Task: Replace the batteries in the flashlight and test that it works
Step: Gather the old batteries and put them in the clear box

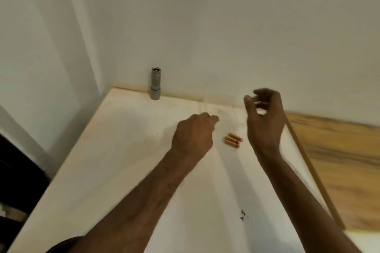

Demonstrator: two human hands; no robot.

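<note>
Wall (226, 26): white, closing the far side and the left corner.
Table (123, 160): pale top running to the wall; a wood-grain board (339, 150) lies at its right edge.
Left hand (193, 135): knuckles up over the middle of the table, fingers curled loosely; the palm side is hidden, so I cannot tell whether it holds anything.
Right hand (265, 119): raised near the far edge, fingers curled toward the thumb — something small and pale seems pinched there, too blurred to name.
Flashlight (155, 84): grey metal, standing upright on its wide end against the wall at the far left, long axis vertical; neither hand touches it.
Batteries (233, 140): three or so copper-coloured cells lying side by side on the table, between the two hands, long axes pointing from near right to far left.
Key relation: the flashlight lies up and to the left of both hands, well apart from them; the left hand is the nearer one, with bare table between it and the barrel.
Step, as I judge it: early — the flashlight looks closed, the batteries wait loose.
Next move calls for: a reach to the far left and a grip round the upright barrel, probably by the left hand.
Risk: a knock could tip the standing flashlight, and the batteries could roll.
</note>
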